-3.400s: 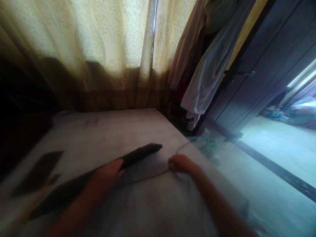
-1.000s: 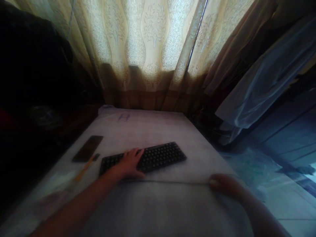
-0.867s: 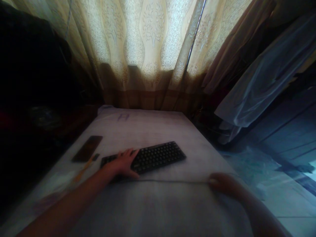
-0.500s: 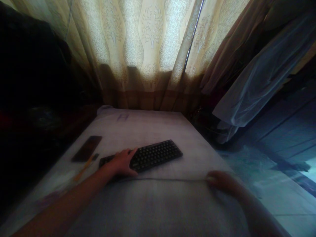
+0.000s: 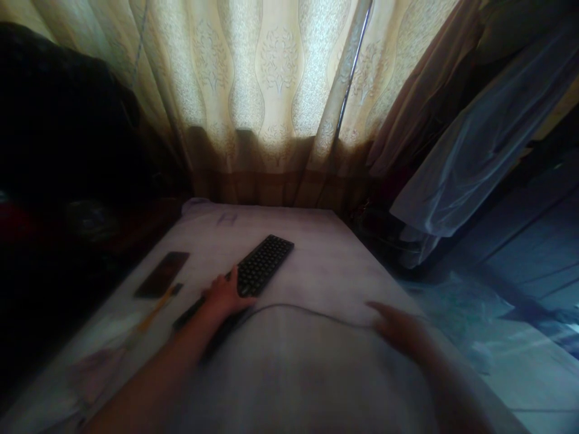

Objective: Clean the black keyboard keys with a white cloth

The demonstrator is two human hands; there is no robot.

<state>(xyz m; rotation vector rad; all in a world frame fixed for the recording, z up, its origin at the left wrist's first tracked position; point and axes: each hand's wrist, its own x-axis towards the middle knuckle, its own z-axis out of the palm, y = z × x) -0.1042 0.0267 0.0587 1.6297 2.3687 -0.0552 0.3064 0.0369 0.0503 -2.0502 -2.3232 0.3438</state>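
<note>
A black keyboard point(image 5: 265, 265) lies slanted on the cloth-covered surface, its far end pointing up and to the right. My left hand point(image 5: 226, 295) spans its middle, the thumb at the near edge and the fingers over the far one, gripping it. From near the keyboard a thin dark cable point(image 5: 289, 306) curves slackly rightward to my right hand point(image 5: 393, 325). That hand is blurred, low over the cloth, with one finger stretched out to the left above the cable. The cable's right end is hidden at the hand.
Left of the keyboard lie a dark phone point(image 5: 163, 274), an orange stick-like item point(image 5: 156, 312) with a dark tip, and a blurred pinkish plastic bag point(image 5: 97, 371). Curtains point(image 5: 278, 78) hang beyond the cloth-covered surface point(image 5: 316, 367). Pale hanging clothes point(image 5: 452, 187) are at the right.
The keyboard has turned anticlockwise under my left hand, its right end swinging away. The taut cable has gone slack and curved. A finger of my right hand has stretched out.
</note>
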